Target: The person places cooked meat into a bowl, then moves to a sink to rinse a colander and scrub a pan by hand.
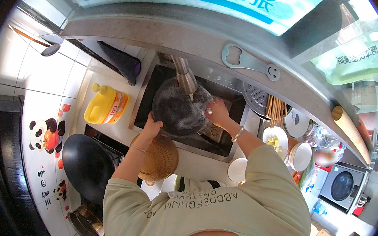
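A dark round pan (pixel 176 110) lies in the sink (pixel 234 149), wet and foamy inside, beneath the metal faucet (pixel 184 75). At its lower left rim my left hand (pixel 152 127) is closed, thumb against the edge. My right hand (pixel 218 114) is at the pan's right side, fingers bent together over the suds; what they hold, if anything, is hidden by foam. Below the pan, a dark handle (pixel 208 138) shows in the sink. A tan woven-looking basket (pixel 159 159) stands on the counter just below my left hand.
Left of the sink stands a yellow jug (pixel 106 105); a black wok (pixel 86 165) sits nearer me. To the right are a steamer plate (pixel 256 98), chopsticks (pixel 276 109) and white bowls (pixel 300 156). A bottle opener (pixel 251 63) is on the ledge beyond the sink.
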